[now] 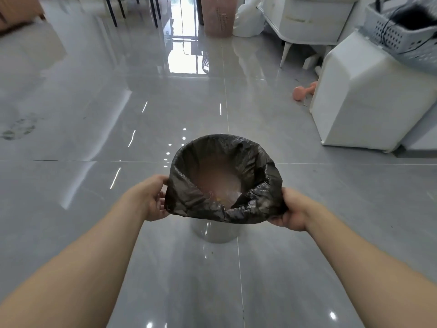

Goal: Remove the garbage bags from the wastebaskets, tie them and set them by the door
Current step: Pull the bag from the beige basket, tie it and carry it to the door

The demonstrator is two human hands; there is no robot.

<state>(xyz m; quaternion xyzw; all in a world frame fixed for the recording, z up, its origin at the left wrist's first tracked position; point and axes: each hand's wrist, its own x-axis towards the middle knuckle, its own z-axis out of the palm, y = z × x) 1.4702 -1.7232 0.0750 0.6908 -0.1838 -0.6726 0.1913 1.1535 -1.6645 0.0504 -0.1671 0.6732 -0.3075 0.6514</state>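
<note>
My left hand (153, 200) and right hand (292, 210) each pinch a side of the black garbage bag (222, 176), fingers closed on the loose rim, holding its mouth stretched wide over a small pale wastebasket (214, 233) on the grey tiled floor (94, 138). The bag's rim looks already freed from the basket's edge and bunches in folds around the opening; how much of the bag is still down inside the basket I cannot tell, since the plastic covers the top. A little refuse shows at the bottom through the opening, blurred and hard to name.

By my judgement, the job is at an early stage: this bag is being lifted out, it is not tied, and it has not been carried anywhere. Gathering the mouth, knotting it and walking it to the door all remain, and any other baskets too.

Farther off to my right stands a white boxy cabinet (369, 95) with a grey perforated basket (399, 34) on top, and a pink dumbbell (303, 91) lies on the floor beside it. Beyond, against the far end, a tall pink hamper (218, 17) stands next to a white bag (248, 20), near a bright glass doorway (183, 17).
</note>
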